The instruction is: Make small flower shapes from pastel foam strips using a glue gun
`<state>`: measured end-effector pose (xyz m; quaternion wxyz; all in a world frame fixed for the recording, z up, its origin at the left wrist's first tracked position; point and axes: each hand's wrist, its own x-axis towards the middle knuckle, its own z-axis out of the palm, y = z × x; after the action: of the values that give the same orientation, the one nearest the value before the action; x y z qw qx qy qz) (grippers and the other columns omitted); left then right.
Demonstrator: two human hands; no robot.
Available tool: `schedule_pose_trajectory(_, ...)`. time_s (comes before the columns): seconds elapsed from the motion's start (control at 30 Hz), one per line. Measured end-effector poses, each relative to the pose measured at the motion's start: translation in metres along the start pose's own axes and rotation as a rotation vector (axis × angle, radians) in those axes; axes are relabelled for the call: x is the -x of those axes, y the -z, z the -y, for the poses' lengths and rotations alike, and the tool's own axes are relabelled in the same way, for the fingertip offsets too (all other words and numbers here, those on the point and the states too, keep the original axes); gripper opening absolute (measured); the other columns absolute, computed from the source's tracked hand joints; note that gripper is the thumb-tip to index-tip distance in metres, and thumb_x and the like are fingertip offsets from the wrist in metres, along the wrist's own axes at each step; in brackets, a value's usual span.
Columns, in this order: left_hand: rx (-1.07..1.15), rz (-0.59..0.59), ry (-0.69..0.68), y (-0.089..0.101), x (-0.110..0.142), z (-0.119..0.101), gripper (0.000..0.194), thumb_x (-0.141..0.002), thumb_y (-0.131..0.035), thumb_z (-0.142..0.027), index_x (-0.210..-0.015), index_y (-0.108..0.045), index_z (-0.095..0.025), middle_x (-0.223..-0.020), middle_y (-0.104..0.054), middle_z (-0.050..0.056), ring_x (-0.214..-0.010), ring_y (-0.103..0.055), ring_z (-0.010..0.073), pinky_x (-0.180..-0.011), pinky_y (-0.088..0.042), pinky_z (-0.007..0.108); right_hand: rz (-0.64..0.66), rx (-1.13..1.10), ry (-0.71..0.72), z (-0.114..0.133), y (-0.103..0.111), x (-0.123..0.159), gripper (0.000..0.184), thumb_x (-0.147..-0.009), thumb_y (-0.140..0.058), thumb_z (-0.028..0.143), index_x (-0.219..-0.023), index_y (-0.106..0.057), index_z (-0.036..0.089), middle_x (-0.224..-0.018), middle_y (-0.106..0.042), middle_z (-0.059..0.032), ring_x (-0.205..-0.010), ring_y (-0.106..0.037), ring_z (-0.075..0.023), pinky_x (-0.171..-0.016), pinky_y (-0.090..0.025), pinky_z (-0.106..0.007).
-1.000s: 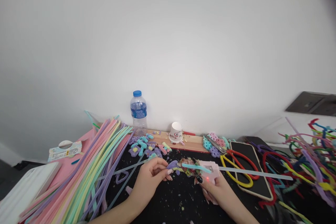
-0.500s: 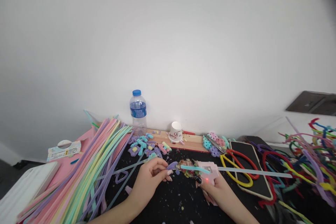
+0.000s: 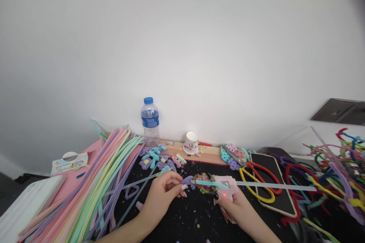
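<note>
Between its thumb and fingers my left hand (image 3: 168, 188) pinches a small purple pipe cleaner piece (image 3: 187, 181). My right hand (image 3: 232, 207) is wrapped round a pink glue gun (image 3: 225, 185) with a red light lit. A long translucent glue stick (image 3: 275, 186) runs out of its back. Fuzz and glue residue coat the gun's front end (image 3: 203, 183), and a light blue strip lies along it. The nozzle points left at the purple piece, very close to it; I cannot tell whether they touch.
Pastel pipe cleaners (image 3: 110, 174) heap at left. A water bottle (image 3: 150, 121) and paper cup (image 3: 191, 143) stand by the wall. Pipe cleaner flowers (image 3: 155, 159) lie behind my left hand. Red-and-yellow-handled scissors (image 3: 256, 178) rest partly on a phone-like slab (image 3: 275, 172). Tangled pipe cleaners (image 3: 339, 171) fill the right.
Both hands stay almost in place. The purple piece has tilted slightly at the glue gun's tip.
</note>
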<state>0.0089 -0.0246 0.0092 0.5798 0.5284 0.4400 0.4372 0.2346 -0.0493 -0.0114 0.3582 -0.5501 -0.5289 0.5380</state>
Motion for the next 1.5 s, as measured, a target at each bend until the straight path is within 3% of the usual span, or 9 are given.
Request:
schedule_pose_trajectory(0.53,-0.004,-0.041,0.015,0.004,-0.004,0.0,0.013,-0.073,-0.064,-0.025,-0.078,-0.057,-0.016,-0.06,-0.065,0.0,-0.061,-0.062,0.0162,-0.06,-0.047,0.025,-0.028,0.018,0.007,-0.004,0.002,-0.003,0.039,-0.07,-0.057,0.056,-0.072,-0.043,0.019,-0.035,-0.036,0.0114,-0.03,-0.029,-0.0048,-0.033,-0.023,-0.018)
schedule_pose_trajectory(0.7,0.007,-0.049,0.021,0.005,-0.004,0.002,0.014,-0.073,-0.064,-0.026,-0.076,-0.057,-0.015,-0.06,-0.066,0.0,-0.059,-0.062,0.0156,-0.058,-0.046,0.024,-0.175,0.012,0.099,-0.002,0.008,-0.003,0.039,-0.076,-0.052,0.056,-0.072,-0.046,0.018,-0.039,-0.034,0.0103,-0.033,-0.03,-0.0064,-0.035,-0.025,-0.019)
schedule_pose_trajectory(0.8,0.012,-0.041,0.027,0.004,-0.004,0.003,0.014,-0.073,-0.064,-0.027,-0.075,-0.057,-0.015,-0.06,-0.066,0.0,-0.059,-0.062,0.0153,-0.058,-0.046,0.024,-0.339,0.196,0.212,0.011,0.017,-0.001,0.035,-0.079,-0.048,0.05,-0.067,-0.049,0.018,-0.045,-0.044,0.0041,-0.04,-0.042,-0.0109,-0.041,-0.033,-0.022)
schedule_pose_trajectory(0.9,0.015,-0.034,0.038,0.003,-0.003,0.003,0.015,-0.073,-0.065,-0.027,-0.073,-0.056,-0.015,-0.059,-0.066,0.0,-0.058,-0.062,0.015,-0.057,-0.046,0.024,-0.49,0.519,0.309,0.023,0.025,0.0,0.026,-0.081,-0.045,0.039,-0.091,-0.055,0.017,-0.072,-0.062,-0.0036,-0.064,-0.058,-0.019,-0.058,-0.044,-0.028)
schedule_pose_trajectory(0.97,0.015,-0.03,0.04,0.002,-0.003,0.003,0.015,-0.072,-0.065,-0.027,-0.073,-0.056,-0.015,-0.058,-0.066,0.0,-0.057,-0.062,0.0148,-0.057,-0.046,0.024,-0.547,0.754,0.317,0.025,0.029,-0.002,0.031,-0.08,-0.043,0.034,-0.107,-0.051,0.02,-0.092,-0.064,-0.0064,-0.083,-0.061,-0.0235,-0.069,-0.044,-0.033)
schedule_pose_trajectory(1.07,0.023,-0.036,0.038,0.002,-0.003,0.004,0.016,-0.072,-0.065,-0.028,-0.072,-0.056,-0.015,-0.058,-0.065,-0.001,-0.057,-0.062,0.0146,-0.057,-0.046,0.023,-0.605,1.076,0.314,0.017,0.031,-0.006,0.034,-0.08,-0.041,0.029,-0.113,-0.046,0.021,-0.108,-0.06,-0.0092,-0.097,-0.057,-0.0279,-0.077,-0.039,-0.043)
schedule_pose_trajectory(1.23,0.042,-0.047,0.045,0.003,-0.004,0.005,0.016,-0.072,-0.066,-0.028,-0.072,-0.056,-0.015,-0.057,-0.065,-0.001,-0.057,-0.062,0.0144,-0.057,-0.045,0.023,-0.603,1.273,0.284,0.003,0.03,-0.009,0.037,-0.077,-0.042,0.023,-0.113,-0.047,0.022,-0.102,-0.06,-0.0088,-0.091,-0.058,-0.0282,-0.071,-0.039,-0.046)
schedule_pose_trajectory(1.37,0.033,-0.019,0.031,0.001,-0.002,0.003,0.015,-0.073,-0.066,-0.027,-0.072,-0.056,-0.016,-0.057,-0.065,-0.001,-0.057,-0.062,0.0146,-0.057,-0.046,0.024,-0.648,1.25,0.41,0.012,0.023,-0.003,0.04,-0.076,-0.049,0.025,-0.116,-0.048,0.023,-0.115,-0.053,-0.0108,-0.104,-0.049,-0.0328,-0.08,-0.037,-0.053)
schedule_pose_trajectory(1.5,-0.037,0.063,0.028,-0.004,0.004,0.001,0.011,-0.074,-0.065,-0.025,-0.072,-0.06,-0.014,-0.057,-0.066,0.001,-0.057,-0.062,0.0147,-0.058,-0.046,0.024,-0.385,1.047,0.68,0.022,0.005,0.008,0.041,-0.081,-0.051,0.025,-0.121,-0.044,0.022,-0.125,-0.045,-0.0104,-0.117,-0.041,-0.0273,-0.092,-0.039,-0.044)
